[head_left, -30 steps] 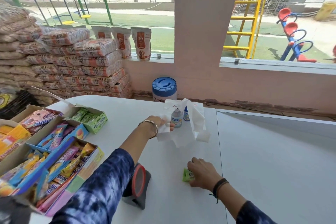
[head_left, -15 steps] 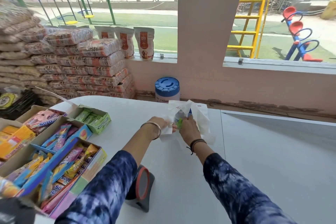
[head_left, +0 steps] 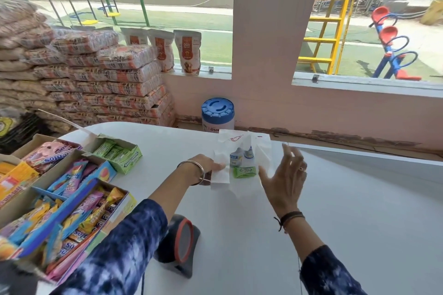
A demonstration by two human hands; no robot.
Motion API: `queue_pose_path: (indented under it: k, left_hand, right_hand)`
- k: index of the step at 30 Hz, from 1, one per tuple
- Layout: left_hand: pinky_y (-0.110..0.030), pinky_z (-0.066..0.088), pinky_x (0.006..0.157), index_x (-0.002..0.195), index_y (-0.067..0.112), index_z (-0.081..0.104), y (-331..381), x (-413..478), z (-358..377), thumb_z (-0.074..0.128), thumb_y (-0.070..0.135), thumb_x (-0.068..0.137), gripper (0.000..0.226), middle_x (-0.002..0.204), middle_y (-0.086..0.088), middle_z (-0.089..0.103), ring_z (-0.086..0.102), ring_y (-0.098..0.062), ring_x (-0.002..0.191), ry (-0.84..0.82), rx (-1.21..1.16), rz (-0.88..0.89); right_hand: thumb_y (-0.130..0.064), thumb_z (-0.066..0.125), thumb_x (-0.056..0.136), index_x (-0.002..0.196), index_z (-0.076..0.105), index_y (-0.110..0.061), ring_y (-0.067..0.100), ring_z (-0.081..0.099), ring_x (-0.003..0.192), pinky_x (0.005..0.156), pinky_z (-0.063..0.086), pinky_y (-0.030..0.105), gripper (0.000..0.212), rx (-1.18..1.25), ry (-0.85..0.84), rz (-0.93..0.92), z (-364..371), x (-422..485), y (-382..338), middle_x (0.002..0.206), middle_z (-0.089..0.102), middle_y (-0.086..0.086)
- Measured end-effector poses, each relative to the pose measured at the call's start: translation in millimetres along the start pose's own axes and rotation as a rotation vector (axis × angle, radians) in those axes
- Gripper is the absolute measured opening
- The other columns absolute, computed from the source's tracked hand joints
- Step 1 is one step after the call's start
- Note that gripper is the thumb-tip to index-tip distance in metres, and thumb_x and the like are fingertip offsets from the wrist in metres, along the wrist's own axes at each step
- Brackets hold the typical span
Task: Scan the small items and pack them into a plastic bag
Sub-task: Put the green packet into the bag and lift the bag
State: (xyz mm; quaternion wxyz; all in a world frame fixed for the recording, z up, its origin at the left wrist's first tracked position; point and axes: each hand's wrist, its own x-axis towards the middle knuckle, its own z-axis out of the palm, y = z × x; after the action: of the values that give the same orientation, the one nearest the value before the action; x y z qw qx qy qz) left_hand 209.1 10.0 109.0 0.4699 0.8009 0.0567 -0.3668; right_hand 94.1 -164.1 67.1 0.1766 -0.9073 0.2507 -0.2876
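A white shop counter [head_left: 335, 199] runs below windows onto a playground. Nearest, a black scanner with a red ring [head_left: 178, 248] stands between the forearms. Beyond it, the left hand [head_left: 207, 167] pinches the thin white plastic bag [head_left: 220, 175] open, while the right hand [head_left: 285, 175] hovers empty, fingers spread, just right of the flat green gum packet [head_left: 244, 172], which lies crosswise at the bag's mouth before two small white bottles [head_left: 242, 157].

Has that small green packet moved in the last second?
Yes. The small green packet went from the white table's near side, under the right hand, away from the scanner into the white plastic bag.
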Motion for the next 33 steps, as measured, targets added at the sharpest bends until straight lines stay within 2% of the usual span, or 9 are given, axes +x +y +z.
queue_pose_path:
  k: [4, 8, 11, 13, 17, 22, 25, 29, 33]
  left_hand:
    - [-0.029, 0.050, 0.076, 0.074, 0.010, 0.055, -4, -7, -3, 0.070, 0.013, 0.080, 0.016, 0.075, -0.003, 0.064, 0.061, -0.013, 0.069, -0.135, 0.331, -0.061]
    - [-0.025, 0.047, 0.071, 0.081, 0.011, 0.059, 15, -19, -14, 0.065, 0.007, 0.083, 0.007, 0.077, -0.002, 0.063, 0.059, -0.012, 0.070, -0.118, 0.270, 0.000]
    - [-0.028, 0.047, 0.075, 0.103, 0.008, 0.060, 49, -28, -28, 0.064, 0.013, 0.084, 0.019, 0.094, -0.005, 0.068, 0.065, -0.016, 0.081, -0.046, 0.171, 0.079]
    - [-0.031, 0.048, 0.076, 0.116, 0.005, 0.059, 78, -36, -36, 0.064, 0.016, 0.084, 0.034, 0.097, -0.007, 0.068, 0.065, -0.020, 0.084, 0.008, 0.133, 0.151]
    - [-0.039, 0.054, 0.082, 0.118, 0.000, 0.059, 140, -54, -56, 0.068, 0.024, 0.082, 0.045, 0.106, -0.014, 0.066, 0.061, -0.025, 0.089, 0.091, 0.001, 0.268]
    - [-0.023, 0.050, 0.055, 0.079, 0.008, 0.058, 216, -74, -86, 0.063, 0.018, 0.086, 0.013, 0.047, 0.003, 0.066, 0.061, -0.009, 0.041, 0.102, -0.112, 0.388]
    - [-0.026, 0.046, 0.068, 0.078, 0.010, 0.055, 233, -69, -92, 0.064, 0.020, 0.087, 0.016, 0.062, -0.002, 0.060, 0.056, -0.015, 0.060, 0.165, -0.094, 0.376]
    - [-0.025, 0.051, 0.055, 0.079, 0.012, 0.058, 240, -60, -85, 0.065, 0.022, 0.085, 0.013, 0.047, 0.000, 0.064, 0.060, -0.015, 0.057, 0.208, -0.098, 0.369]
    - [-0.029, 0.049, 0.060, 0.086, 0.009, 0.059, 232, -58, -76, 0.069, 0.027, 0.081, 0.022, 0.071, -0.003, 0.062, 0.057, -0.019, 0.070, 0.237, -0.102, 0.368]
  right_hand:
    - [-0.028, 0.061, 0.080, 0.077, 0.053, -0.012, 0.035, 0.058, 0.088, 0.066, 0.041, 0.034, 0.018, 0.052, -0.533, 0.290, -10, 3, 22, 0.084, 0.058, 0.011]
    - [-0.013, 0.061, 0.084, 0.057, 0.050, -0.015, 0.021, 0.048, 0.060, 0.053, 0.036, 0.022, 0.029, 0.458, -0.427, 0.222, -32, 30, 9, 0.058, 0.053, 0.003]
    - [-0.004, 0.061, 0.085, 0.073, 0.063, -0.017, 0.022, 0.058, 0.072, 0.070, 0.051, 0.032, 0.017, 0.806, -0.466, 0.300, -44, 70, -5, 0.075, 0.065, 0.007]
    - [-0.003, 0.059, 0.087, 0.081, 0.064, -0.012, 0.021, 0.059, 0.068, 0.062, 0.054, 0.027, 0.012, 0.922, -0.498, 0.341, -53, 101, -17, 0.076, 0.064, 0.007]
    - [-0.006, 0.059, 0.088, 0.100, 0.067, 0.004, 0.017, 0.057, 0.065, 0.063, 0.051, 0.029, 0.018, 0.984, -0.394, 0.284, -85, 157, -48, 0.074, 0.062, 0.004]
    - [-0.013, 0.060, 0.089, 0.089, 0.068, -0.006, 0.008, 0.057, 0.058, 0.051, 0.050, 0.018, 0.011, 1.073, -0.171, 0.130, -137, 206, -78, 0.069, 0.061, -0.001]
    - [-0.012, 0.059, 0.089, 0.097, 0.067, 0.004, 0.011, 0.053, 0.061, 0.054, 0.047, 0.020, 0.019, 1.040, -0.097, 0.162, -139, 233, -79, 0.071, 0.059, 0.001]
    - [-0.016, 0.061, 0.088, 0.101, 0.066, 0.003, 0.014, 0.055, 0.066, 0.058, 0.047, 0.022, 0.023, 0.958, -0.086, 0.200, -126, 253, -72, 0.088, 0.062, 0.009]
    - [-0.022, 0.066, 0.085, 0.100, 0.066, -0.003, 0.024, 0.062, 0.091, 0.084, 0.053, 0.036, 0.025, 0.908, -0.111, 0.215, -116, 250, -57, 0.100, 0.067, 0.009]
